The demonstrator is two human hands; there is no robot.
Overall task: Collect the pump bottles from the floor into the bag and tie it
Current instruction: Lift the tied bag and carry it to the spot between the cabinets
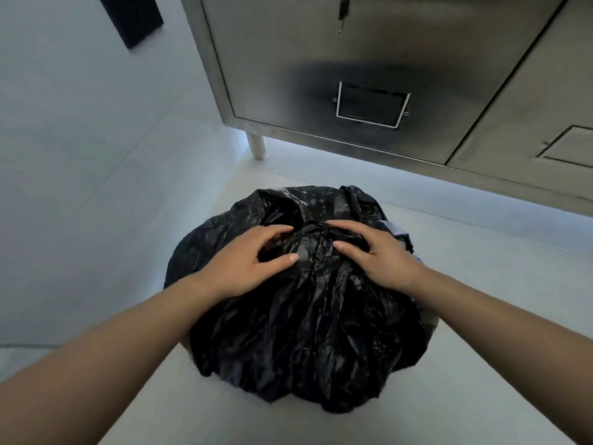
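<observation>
A full black plastic bag point(305, 332) sits on the pale floor in the middle of the head view, its top gathered into a bunch between my hands. My left hand point(244, 261) lies on the bag's top left, fingers curled into the gathered plastic. On the top right my right hand point(375, 252) grips the same bunch with curled fingers. No pump bottles show; a pale edge of something peeks out at the bag's right side point(398, 229).
A stainless steel cabinet point(369, 59) with a label holder point(372, 104) stands just behind the bag, on a white leg point(256, 146). A white wall point(80, 155) runs along the left. Bare floor point(497, 268) lies to the right.
</observation>
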